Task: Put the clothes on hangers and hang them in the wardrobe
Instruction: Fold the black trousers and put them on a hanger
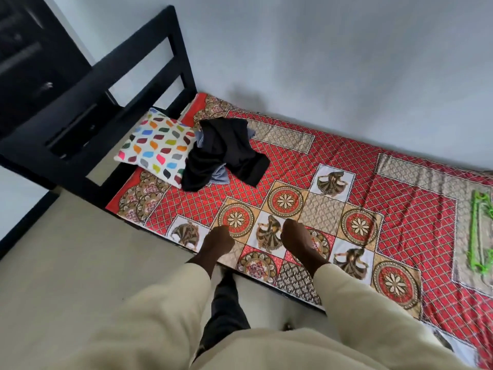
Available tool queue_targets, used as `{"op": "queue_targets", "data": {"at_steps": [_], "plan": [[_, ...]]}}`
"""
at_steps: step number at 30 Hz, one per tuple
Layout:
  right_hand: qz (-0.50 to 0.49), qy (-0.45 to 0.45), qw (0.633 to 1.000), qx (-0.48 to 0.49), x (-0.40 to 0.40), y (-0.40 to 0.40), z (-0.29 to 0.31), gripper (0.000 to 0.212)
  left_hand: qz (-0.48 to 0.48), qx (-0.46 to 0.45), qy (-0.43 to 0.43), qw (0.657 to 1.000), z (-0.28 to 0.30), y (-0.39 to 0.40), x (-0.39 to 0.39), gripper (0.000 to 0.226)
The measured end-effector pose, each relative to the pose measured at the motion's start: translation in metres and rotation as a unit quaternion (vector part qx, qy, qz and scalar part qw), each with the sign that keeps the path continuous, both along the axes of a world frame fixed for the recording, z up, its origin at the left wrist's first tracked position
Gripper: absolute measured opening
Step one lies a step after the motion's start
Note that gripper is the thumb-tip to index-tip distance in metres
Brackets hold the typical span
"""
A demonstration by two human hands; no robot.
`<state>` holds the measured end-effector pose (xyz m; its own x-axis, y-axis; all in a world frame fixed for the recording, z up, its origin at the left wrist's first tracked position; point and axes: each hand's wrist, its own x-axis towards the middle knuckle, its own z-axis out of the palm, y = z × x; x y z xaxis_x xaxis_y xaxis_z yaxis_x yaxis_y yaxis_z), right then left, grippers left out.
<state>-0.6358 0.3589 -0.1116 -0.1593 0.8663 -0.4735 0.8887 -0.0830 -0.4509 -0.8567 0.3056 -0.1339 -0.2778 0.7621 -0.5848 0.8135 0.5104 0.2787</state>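
Pale walls meet a low bed [346, 182] dressed in a thin printed sheet, red lattice broken by beige medallions and white squares with dancer figures. At the far left stands a dark wardrobe [32, 62], then the bed's black slatted headboard [149, 65]. Next comes a plump square pillow [157, 148], white with many-coloured leaf shapes, and leaning against it the clothes [224, 153]: a limp, crumpled heap of black fabric with grey-blue cloth showing beneath.

Nearer the camera, the left hand [217, 240] hovers over the bed's edge with fingers loosely curled, holding nothing; the right hand [296, 241] hangs just beside it, fingers relaxed and equally bare. Far right, well apart from the heap, lie thin bright green plastic hangers [480, 233].

By my reading the job is only starting: nothing is on a hanger yet. The next move calls for lifting one garment and fetching a hanger from the opposite end.
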Motion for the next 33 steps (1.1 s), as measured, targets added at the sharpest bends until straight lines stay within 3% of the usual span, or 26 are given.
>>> {"op": "queue_targets", "data": {"at_steps": [5, 9, 11, 13, 15, 18, 22, 27, 29, 33], "plan": [[-0.062, 0.004, 0.998, -0.03, -0.063, 0.105, -0.009, 0.026, -0.021, -0.024, -0.024, 0.999, -0.022, 0.134, -0.077, 0.05], [-0.072, 0.007, 0.996, -0.051, -0.114, 0.19, -0.009, 0.039, -0.03, -0.021, -0.048, 0.998, -0.042, 0.248, -0.129, 0.046], [-0.079, 0.019, 0.996, -0.041, -0.135, 0.233, -0.015, 0.032, 0.029, -0.016, -0.093, 0.995, -0.053, 0.31, -0.146, 0.043], [-0.076, 0.009, 0.997, -0.021, -0.15, 0.263, -0.02, 0.024, 0.086, -0.006, -0.15, 0.985, -0.058, 0.353, -0.154, 0.027], [-0.087, 0.005, 0.996, -0.023, -0.166, 0.294, -0.033, 0.026, 0.171, 0.011, -0.226, 0.959, -0.067, 0.395, -0.158, 0.03], [-0.08, 0.009, 0.997, -0.021, -0.181, 0.324, -0.048, 0.021, 0.332, 0.036, -0.338, 0.88, -0.07, 0.442, -0.164, 0.022], [-0.058, -0.001, 0.998, -0.038, -0.188, 0.344, -0.071, 0.017, 0.414, 0.009, -0.433, 0.801, -0.095, 0.491, -0.168, 0.044], [-0.067, -0.01, 0.996, -0.066, -0.178, 0.345, -0.08, 0.02, 0.458, 0.042, -0.406, 0.79, -0.102, 0.519, -0.16, 0.023], [-0.056, -0.008, 0.996, -0.071, -0.175, 0.343, -0.076, 0.018, 0.462, 0.037, -0.374, 0.803, -0.106, 0.518, -0.163, 0.032], [-0.053, -0.003, 0.996, -0.075, -0.169, 0.344, -0.073, 0.017, 0.49, -0.006, -0.407, 0.771, -0.125, 0.511, -0.167, 0.052]]}}
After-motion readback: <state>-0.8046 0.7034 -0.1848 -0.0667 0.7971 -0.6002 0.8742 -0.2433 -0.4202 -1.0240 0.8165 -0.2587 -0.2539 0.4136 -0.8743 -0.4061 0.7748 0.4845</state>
